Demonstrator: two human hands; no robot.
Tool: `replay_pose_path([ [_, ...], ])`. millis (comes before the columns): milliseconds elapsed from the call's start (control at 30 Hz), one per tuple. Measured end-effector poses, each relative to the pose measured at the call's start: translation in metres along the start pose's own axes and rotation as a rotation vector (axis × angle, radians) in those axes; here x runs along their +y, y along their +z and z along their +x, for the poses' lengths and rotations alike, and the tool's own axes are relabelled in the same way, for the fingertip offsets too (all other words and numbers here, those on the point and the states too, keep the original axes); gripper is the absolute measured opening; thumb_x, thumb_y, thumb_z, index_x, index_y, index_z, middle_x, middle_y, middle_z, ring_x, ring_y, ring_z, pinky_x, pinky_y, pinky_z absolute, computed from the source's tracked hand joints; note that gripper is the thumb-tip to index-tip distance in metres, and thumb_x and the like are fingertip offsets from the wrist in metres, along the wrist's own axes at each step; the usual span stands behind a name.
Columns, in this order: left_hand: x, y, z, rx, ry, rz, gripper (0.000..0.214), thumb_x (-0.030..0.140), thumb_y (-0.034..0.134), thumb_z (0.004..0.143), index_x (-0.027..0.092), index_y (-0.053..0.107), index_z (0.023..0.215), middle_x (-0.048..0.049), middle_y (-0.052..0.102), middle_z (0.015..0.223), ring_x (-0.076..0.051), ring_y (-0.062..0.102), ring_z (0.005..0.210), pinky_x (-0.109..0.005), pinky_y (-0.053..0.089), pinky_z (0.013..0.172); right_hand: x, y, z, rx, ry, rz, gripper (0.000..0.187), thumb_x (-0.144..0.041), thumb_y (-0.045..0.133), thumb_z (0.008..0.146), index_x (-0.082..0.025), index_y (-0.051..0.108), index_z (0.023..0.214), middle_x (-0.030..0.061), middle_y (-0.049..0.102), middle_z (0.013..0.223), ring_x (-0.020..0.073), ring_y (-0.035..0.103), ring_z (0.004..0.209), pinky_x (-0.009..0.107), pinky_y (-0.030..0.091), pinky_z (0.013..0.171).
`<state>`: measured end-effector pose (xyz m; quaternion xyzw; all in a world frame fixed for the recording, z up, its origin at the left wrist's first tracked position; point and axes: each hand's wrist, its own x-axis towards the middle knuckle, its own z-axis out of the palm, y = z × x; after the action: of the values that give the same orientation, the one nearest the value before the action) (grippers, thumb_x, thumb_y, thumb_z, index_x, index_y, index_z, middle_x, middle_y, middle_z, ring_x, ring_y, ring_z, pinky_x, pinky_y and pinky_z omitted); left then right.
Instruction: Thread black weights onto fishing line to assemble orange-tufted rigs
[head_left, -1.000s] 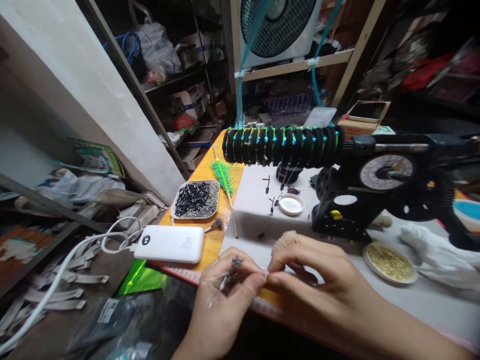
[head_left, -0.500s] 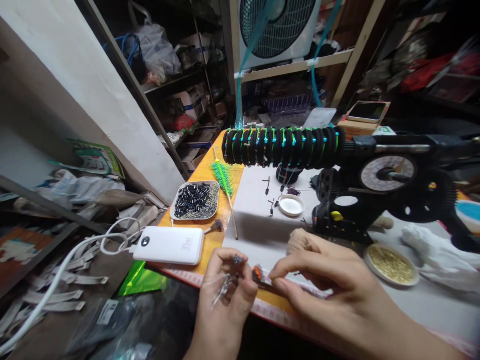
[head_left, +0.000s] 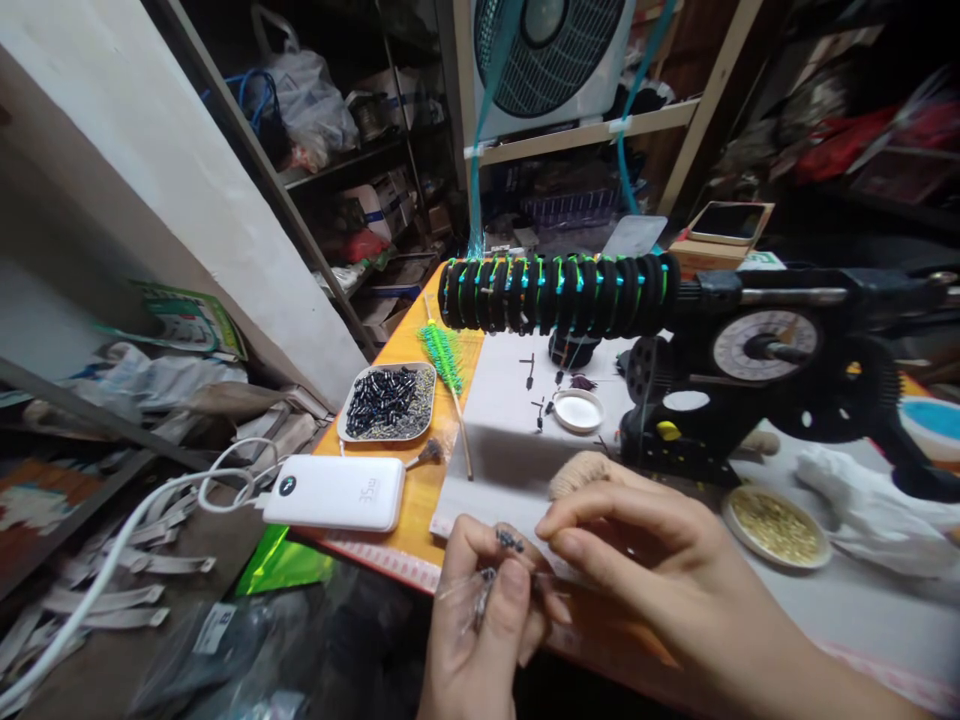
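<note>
Beside the power bank, tray of black beads.

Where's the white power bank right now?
In the head view, the white power bank lies at the table's left edge, just below the tray of black parts and left of the left hand.

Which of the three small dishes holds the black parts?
The oval dish above the power bank. The round white dish looks bare; the round dish at right holds golden bits.

Power bank left of hands, tray behind it
</note>
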<state>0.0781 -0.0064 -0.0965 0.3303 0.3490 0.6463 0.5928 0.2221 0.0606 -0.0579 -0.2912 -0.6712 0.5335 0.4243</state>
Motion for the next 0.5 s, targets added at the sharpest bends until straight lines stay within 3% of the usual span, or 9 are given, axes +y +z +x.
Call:
replay_pose_path([
  [100,-0.001,0.0,-0.001,-0.051,0.033,0.005,0.023,0.038,0.056,0.1,0.021,0.052,0.085,0.0018,0.062,0.069,-0.005,0.032,0.049,-0.02,0.019,0.048,-0.003,-0.001,0.0,-0.019,0.029,0.099,0.017,-0.029,0.063,0.097,-0.021,0.073,0.085,0.0029,0.06,0.088,0.0126,0.065,0.074,0.022,0.056,0.066],
  [200,-0.003,0.002,-0.001,-0.026,0.035,0.02,0.024,0.042,0.06,0.097,0.022,0.052,0.084,0.0039,0.054,0.066,-0.006,0.039,0.05,-0.022,0.023,0.048,-0.003,0.001,-0.001,-0.071,0.077,0.221,0.016,-0.028,0.062,0.097,-0.021,0.073,0.088,0.0022,0.058,0.089,0.011,0.067,0.063,0.024,0.058,0.06],
  [400,-0.003,0.012,-0.003,0.12,0.199,0.312,0.019,0.036,0.058,0.099,0.024,0.057,0.085,0.0038,0.048,0.07,-0.011,0.039,0.059,-0.024,0.032,0.056,-0.006,0.004,0.0,-0.001,-0.114,-0.186,0.015,-0.017,0.065,0.092,-0.023,0.076,0.084,0.002,0.064,0.074,0.0118,0.062,0.065,0.019,0.045,0.05],
  [500,-0.003,0.013,-0.005,0.189,0.141,0.385,0.024,0.041,0.057,0.099,0.023,0.055,0.084,0.0034,0.048,0.067,-0.012,0.043,0.059,-0.025,0.034,0.058,-0.009,0.004,0.0,-0.001,-0.161,-0.244,0.016,-0.014,0.061,0.092,-0.02,0.074,0.084,0.0032,0.064,0.075,0.0115,0.061,0.064,0.018,0.044,0.047],
])
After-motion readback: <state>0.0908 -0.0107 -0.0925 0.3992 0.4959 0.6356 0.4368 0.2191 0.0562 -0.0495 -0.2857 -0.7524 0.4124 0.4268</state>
